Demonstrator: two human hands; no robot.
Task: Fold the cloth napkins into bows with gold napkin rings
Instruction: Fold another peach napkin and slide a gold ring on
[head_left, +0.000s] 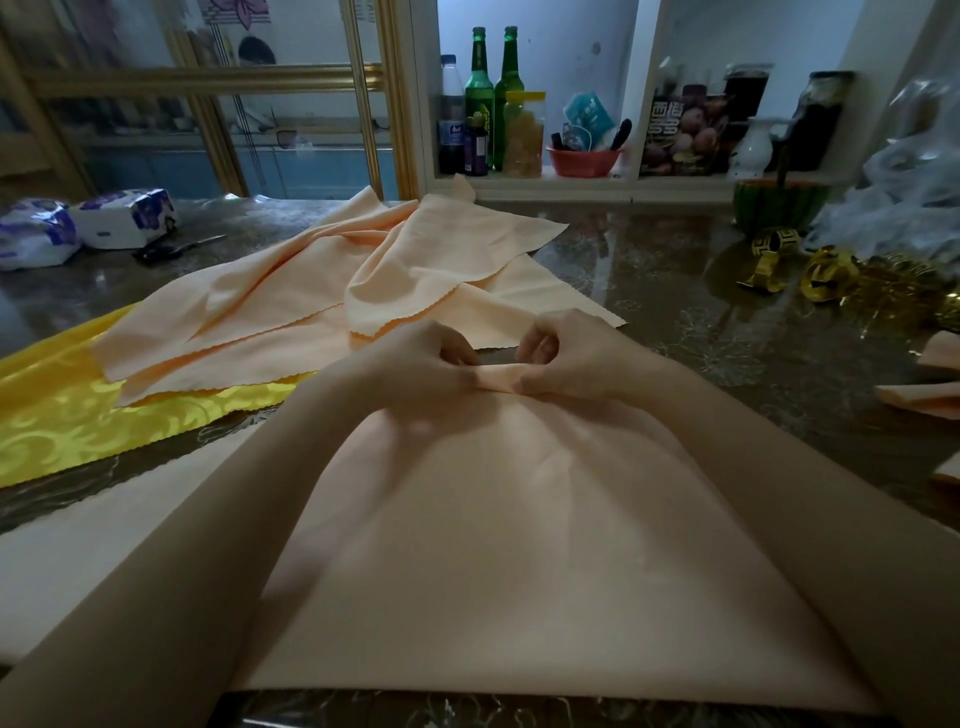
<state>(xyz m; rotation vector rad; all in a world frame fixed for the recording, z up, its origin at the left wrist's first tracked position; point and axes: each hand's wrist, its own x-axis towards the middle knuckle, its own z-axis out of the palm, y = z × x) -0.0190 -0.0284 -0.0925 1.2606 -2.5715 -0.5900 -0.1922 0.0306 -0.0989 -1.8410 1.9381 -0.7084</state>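
**Fingers (460, 358) pinching the far edge**

My left hand (415, 369) and right hand (576, 358) both pinch a small fold at the far edge of the plain peach cloth napkin (519, 545), spread flat on the dark marbled table (675, 291). I judge this bow barely begun: pleating and ringing remain. Shiny gold napkin rings (810, 275) lie off right; more peach napkins (337, 280) heap beyond.

A peach napkin (519, 545) lies spread on the dark table (675, 291). At the napkin's far edge, the left hand (415, 374) and right hand (571, 358) each pinch 1 small fold of it. Beyond the napkin lies a heap of peach cloths (337, 280). Left of the napkin is a yellow cloth (78, 415), and far to its right are gold napkin rings (826, 273).
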